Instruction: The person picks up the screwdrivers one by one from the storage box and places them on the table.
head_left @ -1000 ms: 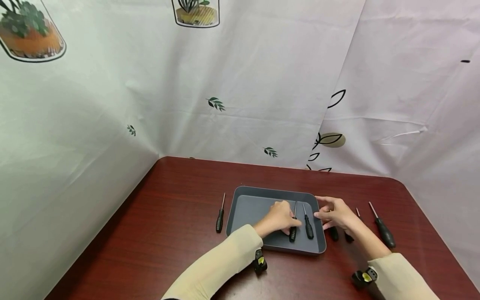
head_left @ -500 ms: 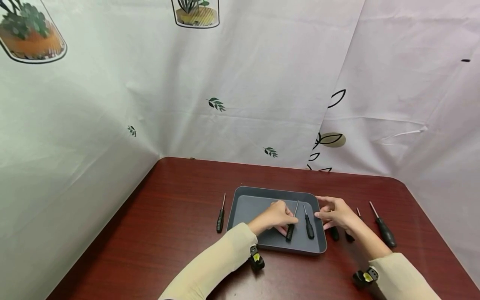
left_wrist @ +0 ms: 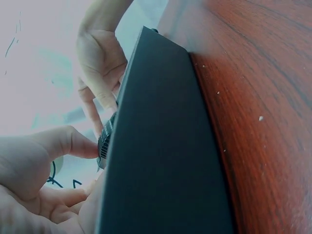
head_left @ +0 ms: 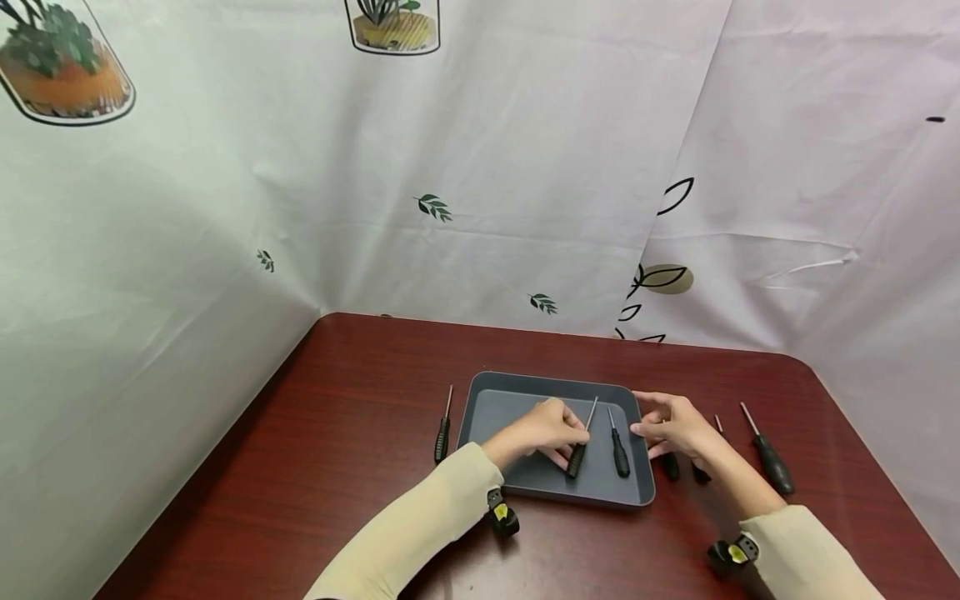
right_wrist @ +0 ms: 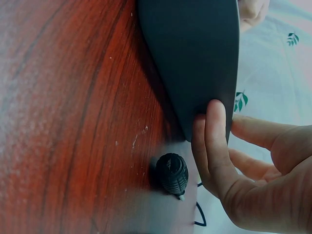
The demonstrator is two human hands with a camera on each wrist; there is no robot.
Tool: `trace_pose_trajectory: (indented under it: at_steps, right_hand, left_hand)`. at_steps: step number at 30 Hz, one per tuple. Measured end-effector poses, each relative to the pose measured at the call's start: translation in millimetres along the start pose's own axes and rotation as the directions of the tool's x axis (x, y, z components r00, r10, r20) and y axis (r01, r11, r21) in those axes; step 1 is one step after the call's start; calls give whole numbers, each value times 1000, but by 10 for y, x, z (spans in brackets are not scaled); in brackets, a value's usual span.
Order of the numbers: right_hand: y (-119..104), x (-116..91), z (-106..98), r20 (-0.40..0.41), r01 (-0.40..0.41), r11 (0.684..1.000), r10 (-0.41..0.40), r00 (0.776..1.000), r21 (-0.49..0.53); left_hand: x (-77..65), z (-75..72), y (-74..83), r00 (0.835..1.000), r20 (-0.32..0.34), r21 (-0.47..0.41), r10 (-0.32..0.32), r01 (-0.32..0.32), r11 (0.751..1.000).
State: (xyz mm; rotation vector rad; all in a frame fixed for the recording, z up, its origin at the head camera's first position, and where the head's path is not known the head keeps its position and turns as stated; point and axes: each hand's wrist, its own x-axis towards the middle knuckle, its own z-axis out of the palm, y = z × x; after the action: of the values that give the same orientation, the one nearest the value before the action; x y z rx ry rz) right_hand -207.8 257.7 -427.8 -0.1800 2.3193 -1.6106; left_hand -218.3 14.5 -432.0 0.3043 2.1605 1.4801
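Note:
My left hand (head_left: 546, 427) reaches into a grey tray (head_left: 570, 495) and pinches a black-handled screwdriver (head_left: 576, 461) between thumb and fingers. Its shaft points up and to the right. Beside it in the tray lies a second black screwdriver (head_left: 621, 457). In the left wrist view the tray wall hides most of the held screwdriver, and only part of its ribbed handle (left_wrist: 104, 142) shows. My right hand (head_left: 675, 429) grips the tray's right edge. The right wrist view shows two fingers (right_wrist: 216, 126) against the outer wall, with the thumb at the rim.
On the red-brown table (head_left: 360, 417) a screwdriver (head_left: 442, 437) lies left of the tray. To the right is a larger one (head_left: 772, 467). Two more handles (head_left: 671, 467) lie partly hidden under the right hand. White printed cloth (head_left: 480, 250) hangs behind the table.
My left hand has drawn slightly left with the screwdriver, which now slants more and sits farther from the second screwdriver. The right hand has kept its grip on the tray.

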Motion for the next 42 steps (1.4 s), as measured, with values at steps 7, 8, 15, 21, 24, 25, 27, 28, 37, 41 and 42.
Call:
trace_pose_trajectory:
  at_steps: [7,8,15,21,24,25,27,28,37,41,42]
  right_hand:
    - [-8,-7,-8,12,-3,1000,3,1000,12]
    - [-9,-7,-9,14,-1,1000,1,1000,14]
    - [-4,8,-16,14,-9,999,9,1000,34]
    - [9,17,-21,16,-4,999,3,1000,37]
    - [13,23,-21,17,-5,999,4,1000,37]
    - [12,24,-21,16,-7,999,6,1000,36]
    - [11,22,-20,17,-8,999,7,1000,36]
    - [13,23,-21,16,-9,999,8,1000,35]
    - [6,10,-18,16,-5,999,5,1000,38]
    - [10,14,-20,17,-2,999,1,1000,38]
    - [8,14,-21,15,-5,999,4,1000,40]
  left_hand:
    - [-70,-93,20,999,36,-53,15,-13,999]
    - [-82,-111,25,999,41,-59,19,-17,998]
    - [-173,-211,53,998,53,-40,40,-38,998]
    - [-217,-270,67,998,43,-31,48,-46,998]
    - [-228,-296,62,998,36,-35,51,-50,998]
    - [-231,-305,59,998,36,-37,52,-51,998]
    - [-239,-325,57,998,38,-41,54,-53,998]
    - [-246,-338,57,998,40,-43,56,-54,998]
    - [-332,-473,62,997,54,-61,56,-53,997]
    - [-372,-552,52,997,47,-53,58,-56,997]
    - [-379,-573,47,997,46,-51,59,-56,997]
